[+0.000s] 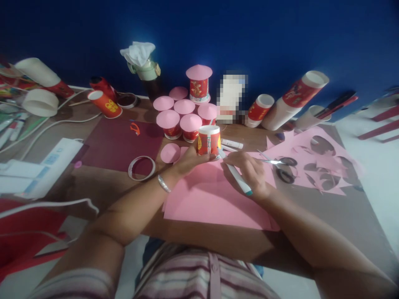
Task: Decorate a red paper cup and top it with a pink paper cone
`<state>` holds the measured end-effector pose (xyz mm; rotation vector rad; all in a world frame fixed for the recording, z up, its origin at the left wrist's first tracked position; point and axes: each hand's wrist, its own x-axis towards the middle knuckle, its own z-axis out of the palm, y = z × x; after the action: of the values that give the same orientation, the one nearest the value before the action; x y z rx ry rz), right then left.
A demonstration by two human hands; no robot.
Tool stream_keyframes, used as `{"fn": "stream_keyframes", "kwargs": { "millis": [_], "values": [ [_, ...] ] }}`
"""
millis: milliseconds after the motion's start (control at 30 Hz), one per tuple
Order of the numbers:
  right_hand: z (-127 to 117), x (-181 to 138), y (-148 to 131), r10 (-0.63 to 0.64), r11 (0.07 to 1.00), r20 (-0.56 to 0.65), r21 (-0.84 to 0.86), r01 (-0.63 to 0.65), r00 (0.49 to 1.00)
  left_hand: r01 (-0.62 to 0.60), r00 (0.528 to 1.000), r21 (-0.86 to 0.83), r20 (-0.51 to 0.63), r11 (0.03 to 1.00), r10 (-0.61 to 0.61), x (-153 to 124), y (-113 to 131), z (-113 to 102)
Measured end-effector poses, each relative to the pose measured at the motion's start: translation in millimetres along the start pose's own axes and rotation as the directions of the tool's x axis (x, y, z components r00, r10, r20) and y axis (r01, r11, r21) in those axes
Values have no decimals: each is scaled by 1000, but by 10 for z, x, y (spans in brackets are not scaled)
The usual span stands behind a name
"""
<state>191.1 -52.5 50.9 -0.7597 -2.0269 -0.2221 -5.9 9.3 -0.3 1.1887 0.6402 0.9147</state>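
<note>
My left hand is wrapped round a red paper cup with a white rim and yellow print, held upright above a stack of pink paper sheets. In my right hand is a white utility knife with a green end. Its tip is at the lower right of the cup; whether it touches the wall I cannot tell. Just behind the cup stand several red cups with pink paper cones on top. A loose pink cone lies left of my left hand.
Scissors and pink paper offcuts lie to the right. A tape roll and an orange clip-like piece are on the left. Red and white cups lean at the back right. A bottle stands by the blue wall.
</note>
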Motion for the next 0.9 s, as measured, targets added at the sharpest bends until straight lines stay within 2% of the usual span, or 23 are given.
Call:
{"fn": "stream_keyframes", "kwargs": {
  "millis": [100,400,667,900],
  "values": [
    [-33,7,9,13,1000,20,12,-13,1000,11,999,3,32,1000,-11,2,30,23],
    [-113,33,7,33,999,69,-36,-30,997,40,999,29,31,999,-41,1,47,29],
    [-43,0,31,18,1000,30,17,-18,999,30,997,63,73,998,-35,0,34,9],
    [-28,-10,31,27,999,49,28,-28,998,49,994,8,97,999,-49,-6,46,16]
  ]
}}
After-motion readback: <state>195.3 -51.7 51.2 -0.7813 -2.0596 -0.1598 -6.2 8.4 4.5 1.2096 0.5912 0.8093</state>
